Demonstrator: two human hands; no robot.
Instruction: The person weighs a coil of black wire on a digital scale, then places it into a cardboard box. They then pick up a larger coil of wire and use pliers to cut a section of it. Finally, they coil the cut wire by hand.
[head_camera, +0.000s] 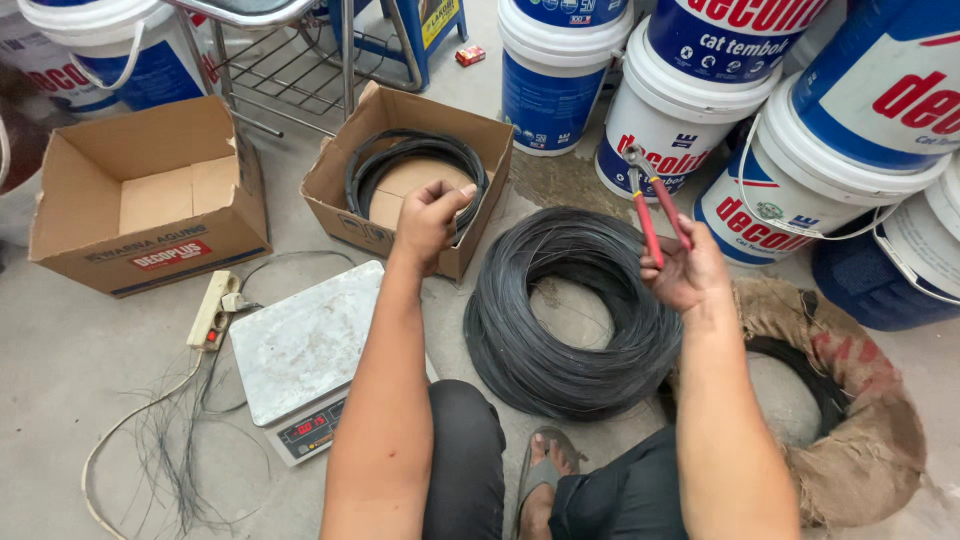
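Note:
My left hand (428, 216) reaches over the rim of an open cardboard box (345, 160), fingers closed on the dark wire coil (412, 152) lying inside it. My right hand (688, 270) is raised over the floor and grips red-handled pliers (652, 205), jaws pointing up. Between my hands a large coil of black wire (570, 310) lies flat on the concrete floor.
A digital scale (305, 355) with a steel plate sits at my left knee, a power strip (213, 310) and loose wire strands beside it. An empty cardboard box (140, 200) stands at left. Paint buckets (680, 110) line the back and right. A burlap-wrapped coil (850, 400) lies at right.

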